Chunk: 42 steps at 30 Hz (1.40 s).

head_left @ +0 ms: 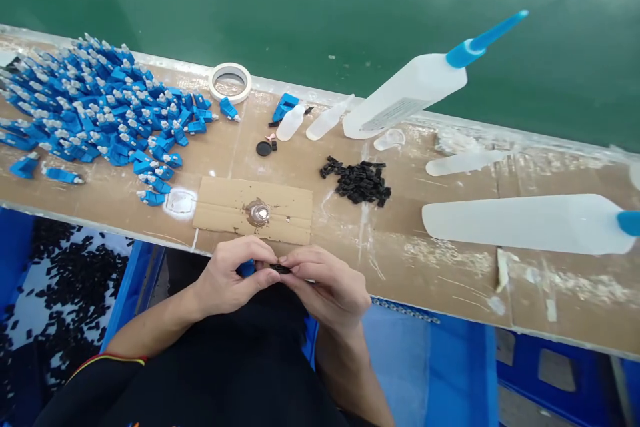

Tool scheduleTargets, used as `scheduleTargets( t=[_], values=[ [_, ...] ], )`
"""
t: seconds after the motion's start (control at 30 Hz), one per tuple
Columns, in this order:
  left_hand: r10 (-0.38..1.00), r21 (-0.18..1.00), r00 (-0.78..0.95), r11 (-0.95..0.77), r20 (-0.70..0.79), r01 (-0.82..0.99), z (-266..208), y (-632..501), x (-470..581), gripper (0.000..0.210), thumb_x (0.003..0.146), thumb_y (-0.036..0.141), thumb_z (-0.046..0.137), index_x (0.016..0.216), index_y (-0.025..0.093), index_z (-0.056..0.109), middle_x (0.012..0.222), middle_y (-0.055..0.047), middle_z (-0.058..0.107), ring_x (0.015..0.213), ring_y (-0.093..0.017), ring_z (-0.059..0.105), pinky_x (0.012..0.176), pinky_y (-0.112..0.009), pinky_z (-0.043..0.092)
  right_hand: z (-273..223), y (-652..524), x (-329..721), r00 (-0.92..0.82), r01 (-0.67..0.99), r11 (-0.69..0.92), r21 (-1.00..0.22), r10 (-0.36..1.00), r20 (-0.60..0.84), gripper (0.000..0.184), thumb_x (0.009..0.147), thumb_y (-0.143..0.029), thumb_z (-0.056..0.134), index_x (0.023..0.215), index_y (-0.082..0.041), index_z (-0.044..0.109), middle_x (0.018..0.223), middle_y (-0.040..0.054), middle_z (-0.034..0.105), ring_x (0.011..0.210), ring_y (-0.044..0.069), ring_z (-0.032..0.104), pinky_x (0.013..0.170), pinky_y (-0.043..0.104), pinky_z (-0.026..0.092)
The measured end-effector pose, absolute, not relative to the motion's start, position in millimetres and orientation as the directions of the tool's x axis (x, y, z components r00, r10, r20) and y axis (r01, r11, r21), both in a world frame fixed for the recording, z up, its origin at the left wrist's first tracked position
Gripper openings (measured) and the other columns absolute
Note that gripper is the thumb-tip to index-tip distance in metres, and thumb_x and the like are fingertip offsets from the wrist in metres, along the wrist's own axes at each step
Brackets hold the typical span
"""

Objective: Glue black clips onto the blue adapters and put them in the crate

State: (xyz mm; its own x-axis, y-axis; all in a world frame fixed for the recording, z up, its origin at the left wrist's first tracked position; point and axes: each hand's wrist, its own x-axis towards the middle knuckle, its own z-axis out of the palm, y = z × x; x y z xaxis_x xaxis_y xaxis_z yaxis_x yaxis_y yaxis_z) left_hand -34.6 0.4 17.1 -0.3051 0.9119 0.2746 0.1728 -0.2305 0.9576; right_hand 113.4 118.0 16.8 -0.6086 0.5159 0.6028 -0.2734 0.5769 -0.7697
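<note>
At the table's front edge my left hand (240, 277) is closed around a small blue plastic part (246, 268), mostly covered by the fingers. My right hand (327, 280) pinches a small black plastic piece (280, 268) against it, fingertips of both hands meeting there. Whether the two parts are joined, I cannot tell. Just beyond the hands lies a cardboard strip (295, 214) with a wet, shiny blob (260, 214) on it. To its right is a heap of black pieces (363, 180). A large pile of blue parts with pale tips (110, 107) covers the left.
A tape roll (217, 84), small white bottles (291, 122) and a large bottle with a blue nozzle (405, 94) stand along the back. Another large bottle (520, 224) lies at right. Below left, a blue bin (133, 287) holds many black pieces.
</note>
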Motion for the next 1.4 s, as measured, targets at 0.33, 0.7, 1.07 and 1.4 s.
scheduleTargets(
  t=[0.33,0.7,1.07,1.4],
  values=[
    [0.918,0.962,-0.381,-0.003,0.110,0.272,15,-18,-38,0.027,0.104,0.032,0.055,0.082,0.018,0.061,0.074,-0.002,0.065,0.066,-0.013,0.061,0.064,-0.025,0.048,-4,104,110,-0.637,-0.130,0.774,-0.620,0.414,0.650,0.036,0.086,-0.004,0.075,0.112,-0.029,0.075,0.096,0.0053,0.080,0.079,0.022,0.077,0.064,0.038,0.068],
    [0.963,0.959,-0.258,0.149,-0.084,0.242,16,-22,-63,0.010,0.102,0.027,0.056,0.097,0.020,0.062,0.083,0.000,0.063,0.076,-0.013,0.057,0.073,-0.026,0.046,3,126,107,-0.793,-0.159,0.812,-0.562,0.234,0.562,0.028,0.091,-0.005,0.069,0.112,-0.024,0.072,0.096,0.0068,0.079,0.084,0.020,0.076,0.073,0.034,0.067],
    [0.915,0.896,-0.353,0.020,-0.195,-0.443,-12,-43,-73,0.052,0.097,0.028,0.069,0.147,0.027,0.054,0.123,-0.012,0.069,0.112,-0.023,0.071,0.086,-0.033,0.065,7,169,83,-0.921,0.061,0.916,-0.395,0.204,0.331,0.021,0.101,-0.015,0.056,0.099,-0.023,0.075,0.096,0.0075,0.078,0.083,0.021,0.071,0.076,0.034,0.060],
    [0.785,0.986,-0.607,0.033,-0.127,-0.163,-20,-41,-63,0.036,0.081,0.032,0.088,0.110,0.017,0.073,0.101,-0.011,0.080,0.089,-0.022,0.078,0.080,-0.031,0.065,10,165,84,-0.870,0.082,0.846,-0.527,0.318,0.377,0.015,0.097,-0.016,0.064,0.098,-0.024,0.077,0.096,0.0059,0.080,0.083,0.020,0.075,0.074,0.034,0.062]
  ],
)
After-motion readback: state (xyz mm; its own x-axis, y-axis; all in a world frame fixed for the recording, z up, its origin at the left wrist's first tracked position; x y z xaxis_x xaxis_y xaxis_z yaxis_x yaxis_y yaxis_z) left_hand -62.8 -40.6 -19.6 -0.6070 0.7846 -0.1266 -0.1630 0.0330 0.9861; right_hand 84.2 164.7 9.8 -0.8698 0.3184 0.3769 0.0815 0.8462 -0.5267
